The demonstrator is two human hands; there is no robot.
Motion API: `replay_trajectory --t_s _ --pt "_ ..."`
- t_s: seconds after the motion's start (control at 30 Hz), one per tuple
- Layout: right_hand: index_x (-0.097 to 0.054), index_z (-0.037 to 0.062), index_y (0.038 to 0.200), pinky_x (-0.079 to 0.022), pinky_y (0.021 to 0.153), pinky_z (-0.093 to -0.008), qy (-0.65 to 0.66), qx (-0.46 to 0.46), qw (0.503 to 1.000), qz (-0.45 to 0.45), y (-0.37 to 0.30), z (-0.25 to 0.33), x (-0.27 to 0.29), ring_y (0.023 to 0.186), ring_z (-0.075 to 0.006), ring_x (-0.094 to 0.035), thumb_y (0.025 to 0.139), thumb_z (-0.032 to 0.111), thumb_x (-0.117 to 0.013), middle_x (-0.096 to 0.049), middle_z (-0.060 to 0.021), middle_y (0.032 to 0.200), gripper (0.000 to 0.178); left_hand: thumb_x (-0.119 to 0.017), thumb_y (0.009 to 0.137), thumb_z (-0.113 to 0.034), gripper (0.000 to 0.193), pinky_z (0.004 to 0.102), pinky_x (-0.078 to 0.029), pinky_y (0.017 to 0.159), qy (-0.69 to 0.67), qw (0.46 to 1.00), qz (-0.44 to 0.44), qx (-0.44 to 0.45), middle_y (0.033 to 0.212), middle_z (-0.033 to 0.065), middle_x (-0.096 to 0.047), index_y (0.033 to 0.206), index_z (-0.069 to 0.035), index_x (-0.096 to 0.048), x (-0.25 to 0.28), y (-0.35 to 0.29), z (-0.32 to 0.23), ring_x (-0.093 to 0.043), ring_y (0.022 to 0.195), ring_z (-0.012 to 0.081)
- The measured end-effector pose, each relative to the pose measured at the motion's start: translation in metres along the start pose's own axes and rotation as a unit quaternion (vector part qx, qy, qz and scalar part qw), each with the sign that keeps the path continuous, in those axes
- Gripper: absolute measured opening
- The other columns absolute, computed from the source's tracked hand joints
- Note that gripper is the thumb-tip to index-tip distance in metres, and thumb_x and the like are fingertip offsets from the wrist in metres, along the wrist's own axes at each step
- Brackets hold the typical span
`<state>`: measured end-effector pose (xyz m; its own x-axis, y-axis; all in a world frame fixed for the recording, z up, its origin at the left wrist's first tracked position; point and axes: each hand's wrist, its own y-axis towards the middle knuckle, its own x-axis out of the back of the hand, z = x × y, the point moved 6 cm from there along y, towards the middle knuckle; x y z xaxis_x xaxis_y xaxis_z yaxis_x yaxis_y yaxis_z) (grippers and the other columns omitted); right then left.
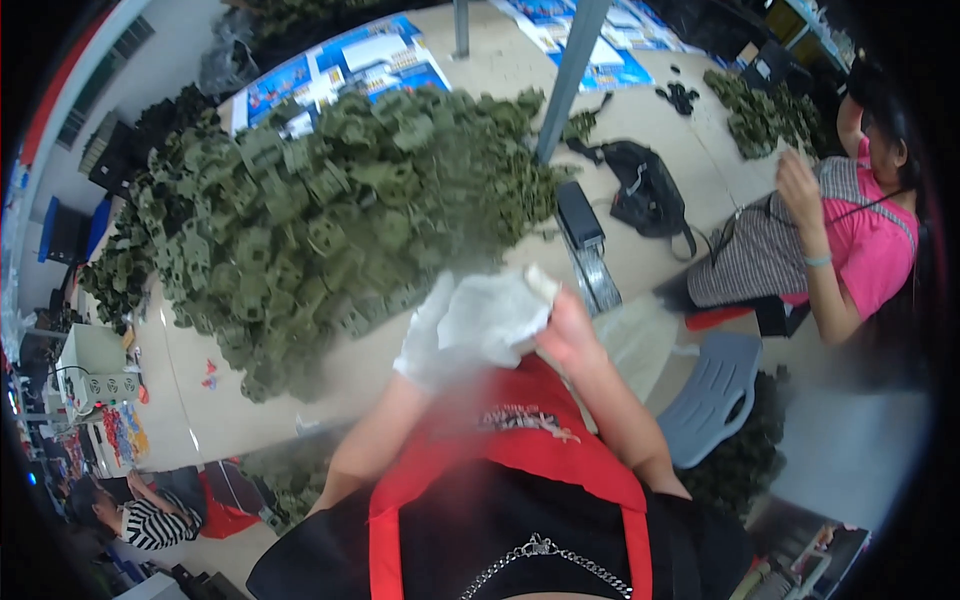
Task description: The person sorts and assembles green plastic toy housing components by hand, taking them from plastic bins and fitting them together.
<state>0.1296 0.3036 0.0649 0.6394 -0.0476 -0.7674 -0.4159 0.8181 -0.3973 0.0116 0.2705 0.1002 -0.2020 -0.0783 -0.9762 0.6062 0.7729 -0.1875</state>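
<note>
In front of my red apron [520,430], both hands are raised together at a piece of white cloth [490,310]. A white glove covers my left hand [425,335], which is closed against the left side of the cloth; its fingers blend into the white and are hard to make out. My right hand [570,325] is mostly bare and pinches the cloth's right edge. A pale covering [542,284] sits at one of its fingertips. Just beyond my hands lies a large heap of dark green fabric pieces [330,220] on the table.
A grey post [570,80] rises from the pale table [180,400]. Near it lie a black box [578,215] and a black bag [640,185]. A grey plastic stool [712,395] stands at my right. One person [870,210] sits at right, another [155,520] at lower left.
</note>
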Motion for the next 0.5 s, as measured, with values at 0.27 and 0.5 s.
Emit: replay_trajectory --t_s 0.27,0.5 --pt "-0.059 -0.0005 0.112 -0.052 0.084 -0.035 -0.083 -0.012 0.996 0.014 0.009 0.003 -0.015 0.09 -0.0207 -0.065 0.095 0.023 -0.054 -0.065 -0.0102 0.103 0.03 -0.07 0.079 -0.039 0.06 0.033 -0.049 0.086 0.367 0.928 0.009 -0.056 0.113 0.0101 -0.062 0.125 -0.004 -0.053 0.075 -0.005 -0.007 -0.06 0.101 0.024" --pt "-0.056 -0.0022 0.114 -0.053 0.082 -0.0322 -0.056 -0.026 0.996 0.058 0.008 -0.02 -0.029 0.088 -0.0159 -0.064 0.096 0.017 -0.051 -0.064 -0.0078 0.104 0.027 -0.054 0.088 -0.055 0.045 0.0392 -0.046 0.07 0.056 0.922 0.322 -0.207 0.089 0.005 -0.056 0.117 -0.02 -0.058 -0.064 -0.002 -0.018 -0.053 0.084 0.0229"
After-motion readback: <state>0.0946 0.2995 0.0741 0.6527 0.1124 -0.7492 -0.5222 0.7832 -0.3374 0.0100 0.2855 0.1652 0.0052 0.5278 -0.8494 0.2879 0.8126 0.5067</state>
